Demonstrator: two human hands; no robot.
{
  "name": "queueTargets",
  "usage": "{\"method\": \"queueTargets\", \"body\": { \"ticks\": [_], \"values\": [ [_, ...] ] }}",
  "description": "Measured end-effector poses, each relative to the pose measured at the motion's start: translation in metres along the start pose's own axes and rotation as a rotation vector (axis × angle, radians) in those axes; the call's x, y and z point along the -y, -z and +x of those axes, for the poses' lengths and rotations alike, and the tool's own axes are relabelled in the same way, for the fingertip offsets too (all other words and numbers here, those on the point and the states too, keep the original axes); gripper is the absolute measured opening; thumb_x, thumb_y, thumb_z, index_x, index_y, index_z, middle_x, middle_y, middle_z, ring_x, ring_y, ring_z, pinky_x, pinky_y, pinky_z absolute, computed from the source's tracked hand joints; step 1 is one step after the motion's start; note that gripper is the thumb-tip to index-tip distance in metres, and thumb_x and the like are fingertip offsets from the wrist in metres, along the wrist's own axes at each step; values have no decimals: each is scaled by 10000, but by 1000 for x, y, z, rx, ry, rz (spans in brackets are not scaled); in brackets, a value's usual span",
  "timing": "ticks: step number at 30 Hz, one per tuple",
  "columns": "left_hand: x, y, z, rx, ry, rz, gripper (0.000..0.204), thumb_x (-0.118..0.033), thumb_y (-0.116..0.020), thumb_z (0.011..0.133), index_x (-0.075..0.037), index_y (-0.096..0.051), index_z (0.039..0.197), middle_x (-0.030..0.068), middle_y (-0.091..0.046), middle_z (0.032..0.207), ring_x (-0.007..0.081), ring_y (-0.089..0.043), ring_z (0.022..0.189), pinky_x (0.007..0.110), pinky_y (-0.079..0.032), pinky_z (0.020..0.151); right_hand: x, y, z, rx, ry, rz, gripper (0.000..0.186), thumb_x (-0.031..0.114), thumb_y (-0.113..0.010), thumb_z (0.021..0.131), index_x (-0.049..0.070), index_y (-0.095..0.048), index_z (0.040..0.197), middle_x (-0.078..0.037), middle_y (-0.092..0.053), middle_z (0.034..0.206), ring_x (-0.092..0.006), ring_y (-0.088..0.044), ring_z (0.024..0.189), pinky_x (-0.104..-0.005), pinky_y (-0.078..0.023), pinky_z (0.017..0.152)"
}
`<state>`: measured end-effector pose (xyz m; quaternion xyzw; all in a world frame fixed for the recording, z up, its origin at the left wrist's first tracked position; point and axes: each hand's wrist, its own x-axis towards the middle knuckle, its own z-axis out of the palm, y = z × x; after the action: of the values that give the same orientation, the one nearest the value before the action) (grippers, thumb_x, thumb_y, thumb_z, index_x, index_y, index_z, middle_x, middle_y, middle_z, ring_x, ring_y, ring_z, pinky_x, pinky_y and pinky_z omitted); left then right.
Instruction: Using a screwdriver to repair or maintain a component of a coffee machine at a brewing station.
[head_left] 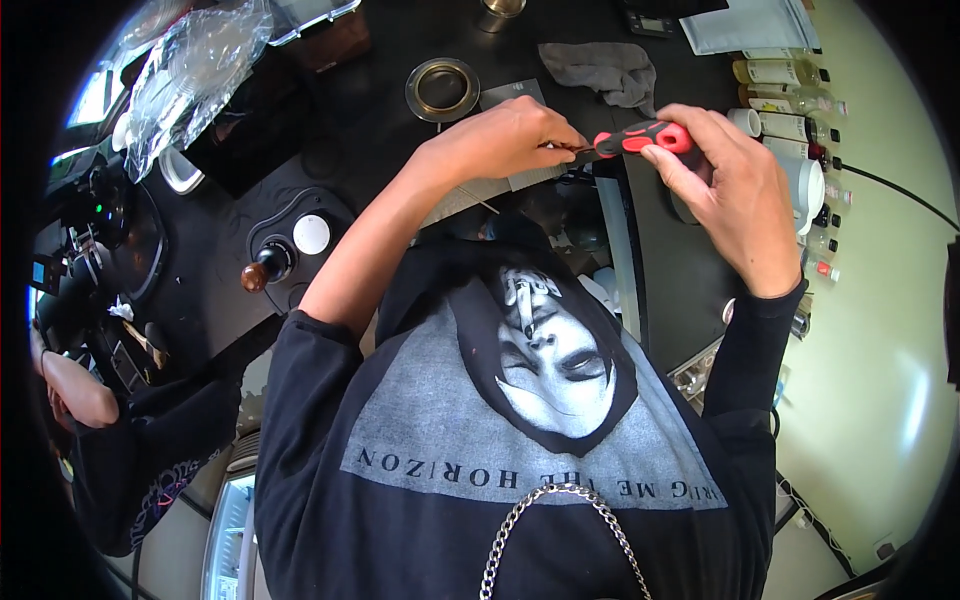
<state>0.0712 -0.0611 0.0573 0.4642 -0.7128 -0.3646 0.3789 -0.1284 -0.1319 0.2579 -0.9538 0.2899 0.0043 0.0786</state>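
A screwdriver (643, 140) with a red and black handle lies level above the counter. My right hand (735, 195) grips its handle from the right, thumb on the near side. At the other end, my left hand (515, 140) is closed in a pinch by the shaft's tip. Whatever sits between those fingertips is too small to make out. Beneath my left hand, flat grey-brown card pieces (470, 200) rest on the dark counter. Just beyond it lies a round metal ring (443, 90) with a dark centre.
A crumpled grey cloth (605, 72) lies at the back. Several bottles (785, 100) line the wall on the right. To the left are a clear plastic bag (200, 75), a wooden-handled tool (262, 272) on a mat and a white round piece (311, 234). Another person's arm (80, 390) shows far left.
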Motion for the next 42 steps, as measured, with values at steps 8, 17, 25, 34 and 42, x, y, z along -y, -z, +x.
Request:
{"method": "queueTargets", "body": {
  "ticks": [8, 17, 25, 34, 42],
  "values": [
    [-1, -3, 0, -39, -69, -5, 256, -155, -721, 955, -18, -763, 1167, 161, -777, 1064, 361, -733, 1002, 423, -578, 919, 13, 3, -4, 27, -30, 135, 312, 370, -796, 929, 98, -705, 1053, -53, -691, 838, -298, -679, 716, -407, -515, 617],
    [-4, 0, 6, -2, -42, -27, 230, -144, -720, 946, -25, -768, 1138, 159, -773, 1031, 352, -732, 989, 434, -575, 885, 9, -1, -9, 44, -78, -28, 363, 382, -795, 931, 99, -712, 1144, -92, -715, 901, -319, -694, 747, -431, -525, 644],
    [-4, -4, 5, -18, -131, -30, 262, -170, -713, 959, -53, -773, 1185, 149, -782, 1009, 351, -734, 970, 445, -577, 864, 6, -9, -13, -16, -46, -83, 347, 324, -769, 938, 113, -690, 1203, -105, -726, 948, -335, -698, 741, -444, -531, 651],
    [-1, -15, -11, -118, -51, -18, 230, -176, -730, 960, -56, -786, 1148, 118, -786, 1053, 337, -739, 980, 429, -588, 896, 17, -6, -7, 145, -123, -110, 346, 394, -756, 959, 96, -662, 1108, -115, -730, 870, -365, -699, 730, -453, -528, 627],
    [-7, -15, -16, -172, -29, -107, 223, -177, -723, 958, -62, -793, 1136, 116, -786, 1053, 340, -736, 990, 424, -579, 887, 18, -7, 0, 260, -120, -175, 415, 393, -762, 960, 103, -639, 1230, -147, -728, 890, -388, -712, 794, -428, -537, 686]
  ]
}}
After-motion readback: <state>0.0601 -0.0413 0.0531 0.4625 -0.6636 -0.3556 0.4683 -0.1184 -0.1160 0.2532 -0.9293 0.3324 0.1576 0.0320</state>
